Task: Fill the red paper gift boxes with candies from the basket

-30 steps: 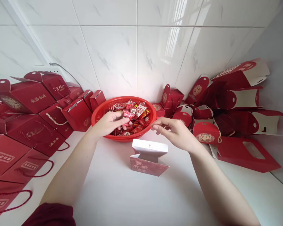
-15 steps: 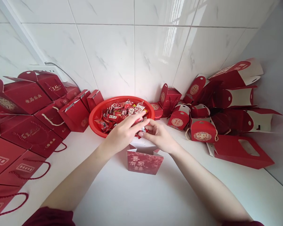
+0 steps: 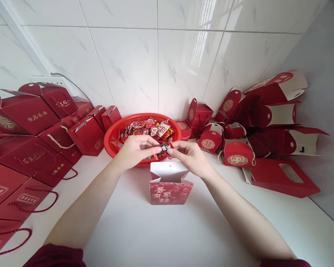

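Between my two hands is a small wrapped candy (image 3: pixel 165 149) with a black and red wrapper. My left hand (image 3: pixel 136 150) pinches its left end with thumb and fingers, while my right hand (image 3: pixel 187 154) pinches the right end. Both are over the near rim of a red plastic basket (image 3: pixel 108 142), which holds many wrapped candies (image 3: pixel 144 128) in red, white and gold. Just below my hands a red paper gift box (image 3: pixel 171 193) with pale lettering stands upright on the white table, its top open and white inside flap raised.
Red gift boxes with rope handles (image 3: pixel 30 155) are stacked along the left. Open red boxes (image 3: pixel 238 154) crowd the right, and a flat-lying red box with a cut-out window (image 3: pixel 284 180) is nearest there. A white tiled wall (image 3: pixel 122 66) rises behind the basket.
My left hand has drawn back to the left and lower, off my right hand's fingers. The candy now shows between both hands, and the box's raised flap has come into view.
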The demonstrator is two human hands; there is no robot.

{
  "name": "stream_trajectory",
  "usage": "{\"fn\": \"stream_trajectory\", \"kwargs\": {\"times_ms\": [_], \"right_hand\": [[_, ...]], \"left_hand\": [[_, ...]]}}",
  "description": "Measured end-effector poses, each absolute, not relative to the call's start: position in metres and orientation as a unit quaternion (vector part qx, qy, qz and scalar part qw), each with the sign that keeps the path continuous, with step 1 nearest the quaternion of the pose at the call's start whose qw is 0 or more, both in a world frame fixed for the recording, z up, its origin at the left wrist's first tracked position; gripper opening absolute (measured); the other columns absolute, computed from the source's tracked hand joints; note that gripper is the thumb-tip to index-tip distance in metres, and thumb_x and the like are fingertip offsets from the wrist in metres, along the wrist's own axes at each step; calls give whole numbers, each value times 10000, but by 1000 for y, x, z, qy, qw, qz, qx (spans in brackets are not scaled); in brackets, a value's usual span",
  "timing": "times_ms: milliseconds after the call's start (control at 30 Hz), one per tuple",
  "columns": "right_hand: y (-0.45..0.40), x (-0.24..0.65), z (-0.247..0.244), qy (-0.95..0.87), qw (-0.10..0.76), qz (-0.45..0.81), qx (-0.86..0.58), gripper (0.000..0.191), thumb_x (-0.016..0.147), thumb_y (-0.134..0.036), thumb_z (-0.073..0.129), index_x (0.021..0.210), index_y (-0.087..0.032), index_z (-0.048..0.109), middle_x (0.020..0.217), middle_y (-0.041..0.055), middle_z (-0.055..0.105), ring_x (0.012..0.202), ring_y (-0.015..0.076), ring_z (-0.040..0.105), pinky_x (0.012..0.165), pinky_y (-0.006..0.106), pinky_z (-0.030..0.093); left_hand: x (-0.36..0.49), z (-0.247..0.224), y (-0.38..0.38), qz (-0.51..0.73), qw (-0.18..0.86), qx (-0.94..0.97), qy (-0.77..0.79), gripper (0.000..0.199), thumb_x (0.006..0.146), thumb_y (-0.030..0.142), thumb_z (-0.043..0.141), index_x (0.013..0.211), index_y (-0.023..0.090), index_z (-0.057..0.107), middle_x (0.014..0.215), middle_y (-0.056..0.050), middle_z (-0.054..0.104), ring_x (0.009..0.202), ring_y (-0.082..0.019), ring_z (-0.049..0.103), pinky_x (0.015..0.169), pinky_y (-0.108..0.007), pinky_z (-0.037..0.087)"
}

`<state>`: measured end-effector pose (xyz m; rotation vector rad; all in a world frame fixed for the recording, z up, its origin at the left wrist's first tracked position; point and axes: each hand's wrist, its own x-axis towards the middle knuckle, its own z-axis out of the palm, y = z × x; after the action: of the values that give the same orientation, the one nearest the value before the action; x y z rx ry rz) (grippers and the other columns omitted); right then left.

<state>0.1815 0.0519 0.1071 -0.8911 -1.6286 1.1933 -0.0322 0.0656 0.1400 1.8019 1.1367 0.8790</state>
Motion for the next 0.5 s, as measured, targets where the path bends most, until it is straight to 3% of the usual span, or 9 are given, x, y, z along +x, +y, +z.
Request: {"fn": "stream_trajectory", "kwargs": {"times_ms": [133, 267, 500], "right_hand": [[56, 186, 108, -633, 496, 479, -352, 285, 827, -450, 706, 931, -189, 751, 840, 27, 750, 734, 153, 693, 747, 300, 554], [57, 188, 105, -625, 505, 477, -356, 300, 832, -484, 695, 882, -200, 778, 769, 27, 754, 722, 171, 707, 745, 324, 573], [52, 192, 111, -630, 536, 427, -366, 241, 844, -442, 698, 913, -229, 790, 862, 27, 774, 765, 183, 707, 757, 345, 584]], "left_hand": [[-38, 140, 69, 322, 462, 696, 446, 223, 765, 389, 774, 852, 189, 725, 822, -37, 763, 791, -187, 726, 782, -306, 592], [-36, 138, 68, 309, 454, 716, 430, 228, 777, 400, 759, 851, 186, 733, 869, -48, 767, 835, -201, 727, 809, -321, 592], [-41, 143, 67, 309, 433, 730, 430, 235, 776, 388, 760, 929, 211, 755, 904, -43, 768, 869, -207, 723, 833, -326, 593]]}}
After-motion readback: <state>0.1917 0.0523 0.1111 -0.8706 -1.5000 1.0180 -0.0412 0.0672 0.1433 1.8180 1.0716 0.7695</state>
